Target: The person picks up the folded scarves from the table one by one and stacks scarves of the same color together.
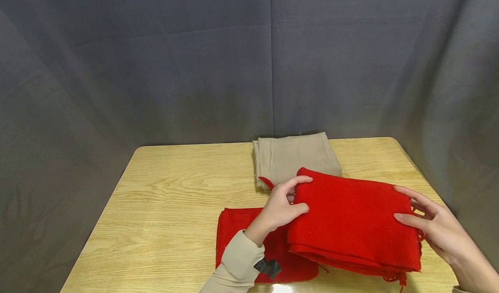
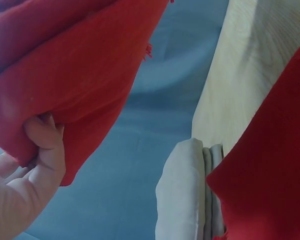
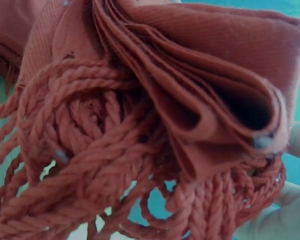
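Note:
A folded red scarf (image 1: 354, 219) with twisted fringe is held up off the table, toward its right side. My left hand (image 1: 282, 202) grips its left edge, thumb on the front face; the left wrist view shows the thumb pressing into the red cloth (image 2: 85, 95). At the opposite edge my right hand (image 1: 440, 223) pinches the scarf between thumb and fingers. Stacked folds and hanging fringe (image 3: 105, 170) fill the right wrist view, where little of that hand shows. Under my left forearm lies another folded red cloth (image 1: 239, 221), partly covered by the arm and the held scarf.
A folded beige cloth (image 1: 294, 156) lies at the back of the wooden table (image 1: 163, 210), its front right part behind the held scarf. Grey curtain (image 1: 202, 67) hangs behind the table and along both sides.

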Demonstrator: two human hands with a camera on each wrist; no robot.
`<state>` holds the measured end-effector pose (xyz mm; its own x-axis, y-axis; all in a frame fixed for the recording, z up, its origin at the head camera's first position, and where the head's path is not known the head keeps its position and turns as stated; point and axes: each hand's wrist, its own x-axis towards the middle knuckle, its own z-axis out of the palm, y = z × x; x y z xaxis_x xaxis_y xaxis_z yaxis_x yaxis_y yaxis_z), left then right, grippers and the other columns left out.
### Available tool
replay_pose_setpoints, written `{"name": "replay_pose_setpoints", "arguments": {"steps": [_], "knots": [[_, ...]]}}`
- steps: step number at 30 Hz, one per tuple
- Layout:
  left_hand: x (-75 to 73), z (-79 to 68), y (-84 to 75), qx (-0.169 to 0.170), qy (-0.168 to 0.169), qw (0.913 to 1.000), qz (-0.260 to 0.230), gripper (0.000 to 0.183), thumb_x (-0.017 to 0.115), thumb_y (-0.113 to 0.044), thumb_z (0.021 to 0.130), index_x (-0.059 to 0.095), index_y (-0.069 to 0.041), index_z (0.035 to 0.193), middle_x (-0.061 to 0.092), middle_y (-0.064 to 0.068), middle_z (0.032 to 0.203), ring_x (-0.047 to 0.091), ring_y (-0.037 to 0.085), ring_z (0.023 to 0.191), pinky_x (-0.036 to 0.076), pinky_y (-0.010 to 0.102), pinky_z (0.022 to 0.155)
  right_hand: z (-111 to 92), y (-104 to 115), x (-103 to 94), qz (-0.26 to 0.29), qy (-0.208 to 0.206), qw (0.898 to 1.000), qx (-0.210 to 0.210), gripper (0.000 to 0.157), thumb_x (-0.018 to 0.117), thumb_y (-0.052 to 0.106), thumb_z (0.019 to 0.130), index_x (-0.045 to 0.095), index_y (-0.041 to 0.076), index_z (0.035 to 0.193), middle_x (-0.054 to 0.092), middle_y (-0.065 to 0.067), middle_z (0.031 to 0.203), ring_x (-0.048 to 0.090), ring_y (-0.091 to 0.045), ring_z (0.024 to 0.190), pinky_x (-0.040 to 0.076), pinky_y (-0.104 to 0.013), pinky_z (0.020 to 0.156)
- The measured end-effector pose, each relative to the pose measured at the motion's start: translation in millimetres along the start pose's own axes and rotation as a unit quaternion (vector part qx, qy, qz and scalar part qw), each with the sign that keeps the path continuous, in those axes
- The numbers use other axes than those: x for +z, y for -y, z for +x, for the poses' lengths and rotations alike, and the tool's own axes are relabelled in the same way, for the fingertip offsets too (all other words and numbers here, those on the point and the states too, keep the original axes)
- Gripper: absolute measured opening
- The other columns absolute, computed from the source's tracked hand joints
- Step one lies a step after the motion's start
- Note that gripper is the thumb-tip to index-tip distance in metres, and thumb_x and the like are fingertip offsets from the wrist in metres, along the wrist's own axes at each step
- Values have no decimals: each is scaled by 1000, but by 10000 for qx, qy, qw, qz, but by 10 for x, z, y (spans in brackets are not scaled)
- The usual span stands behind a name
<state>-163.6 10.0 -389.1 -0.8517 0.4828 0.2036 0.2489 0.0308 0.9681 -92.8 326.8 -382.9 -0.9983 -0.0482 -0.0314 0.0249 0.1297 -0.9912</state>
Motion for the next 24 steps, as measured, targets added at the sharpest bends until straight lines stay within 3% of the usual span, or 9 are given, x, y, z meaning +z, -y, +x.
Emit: {"name": "replay_pose_setpoints", "arguments": {"steps": [8,24], "knots": [[-56,-129,-376,-120,4,9999,-19,50,52,12,74,53,-1,122,61,17,99,52,6,71,44,19,66,4,0,35,-62,91,9999,-121,55,53,-4,87,46,23,134,29,-1,101,40,-12,59,32,-28,40],[-155,-189,-400,-162,8,9999,-47,50,52,12,75,51,-1,123,58,17,100,50,8,70,43,18,63,58,0,115,216,253,9992,-239,55,50,-7,87,46,22,134,31,-1,104,42,-10,66,31,-27,40]]}}
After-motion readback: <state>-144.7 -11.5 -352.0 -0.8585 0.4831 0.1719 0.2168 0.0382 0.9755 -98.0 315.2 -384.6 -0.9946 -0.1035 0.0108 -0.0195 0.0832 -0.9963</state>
